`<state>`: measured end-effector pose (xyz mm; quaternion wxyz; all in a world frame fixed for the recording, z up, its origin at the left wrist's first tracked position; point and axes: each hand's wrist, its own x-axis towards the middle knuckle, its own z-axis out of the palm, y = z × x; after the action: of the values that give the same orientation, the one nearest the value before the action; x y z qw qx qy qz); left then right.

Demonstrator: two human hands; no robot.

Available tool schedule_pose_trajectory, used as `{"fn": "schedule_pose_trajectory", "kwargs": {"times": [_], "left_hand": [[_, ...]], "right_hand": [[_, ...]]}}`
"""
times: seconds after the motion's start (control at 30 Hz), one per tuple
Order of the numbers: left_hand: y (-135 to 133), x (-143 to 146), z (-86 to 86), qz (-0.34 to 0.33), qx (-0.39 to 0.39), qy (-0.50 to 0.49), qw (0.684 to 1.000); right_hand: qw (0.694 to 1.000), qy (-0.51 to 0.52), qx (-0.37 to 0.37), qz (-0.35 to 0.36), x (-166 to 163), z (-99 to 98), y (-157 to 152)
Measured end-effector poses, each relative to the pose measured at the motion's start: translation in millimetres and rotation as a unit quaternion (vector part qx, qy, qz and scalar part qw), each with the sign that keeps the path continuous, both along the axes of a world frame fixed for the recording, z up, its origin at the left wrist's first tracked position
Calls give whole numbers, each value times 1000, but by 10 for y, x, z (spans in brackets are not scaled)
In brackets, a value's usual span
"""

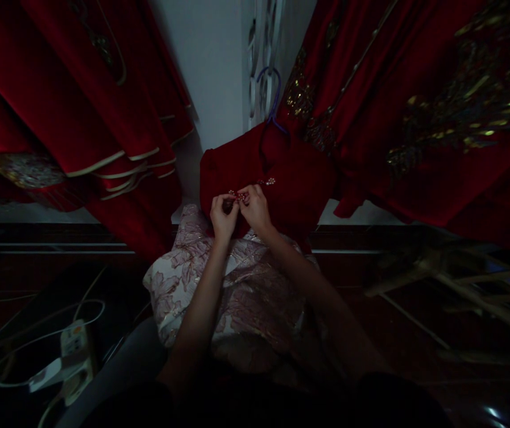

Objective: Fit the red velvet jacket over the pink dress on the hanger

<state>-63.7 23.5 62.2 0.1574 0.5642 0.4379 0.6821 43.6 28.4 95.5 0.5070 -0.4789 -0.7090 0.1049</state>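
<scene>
"Starting nearest, what lies under the person's forearms?"

"A rumpled, pale floral cloth (183, 267), with a power strip (76, 342) off to the left."

"And the hands?"

"Each has its fingertips pinched together. The left hand (224, 219) and the right hand (255, 209) meet at one small beaded ornament (239, 197), at the front of a red garment (302, 184). Whether it is attached there, the dim view does not show."

"How far along does the work seem?"

"Partway, perhaps. A second beaded piece (268, 181) lies on the chest, up and to the right, free of both hands. Whether that one is finished or waiting cannot be told; the pinched one seems unfinished."

"And beyond?"

"A purple hanger (277, 101) at the garment's neck, near pale metalwork (252, 71), with more red clothing (121, 113) hanging on both sides."
</scene>
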Motion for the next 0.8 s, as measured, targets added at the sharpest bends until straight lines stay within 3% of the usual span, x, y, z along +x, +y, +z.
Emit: {"fn": "schedule_pose_trajectory", "kwargs": {"times": [0.23,0.5,0.6,0.8], "left_hand": [[57,-58,-47,-52,-14,17,998],[44,-107,-69,23,-10,70,997],[26,-90,-88,21,-13,85,996],[-154,113,-391,33,-51,78,995]], "right_hand": [[1000,-18,0,7,42,-2,-7],[1000,-21,6,16,40,15,21],[999,-9,4,33,45,10,22],[993,15,-37,109,330,-163,-165]]}}
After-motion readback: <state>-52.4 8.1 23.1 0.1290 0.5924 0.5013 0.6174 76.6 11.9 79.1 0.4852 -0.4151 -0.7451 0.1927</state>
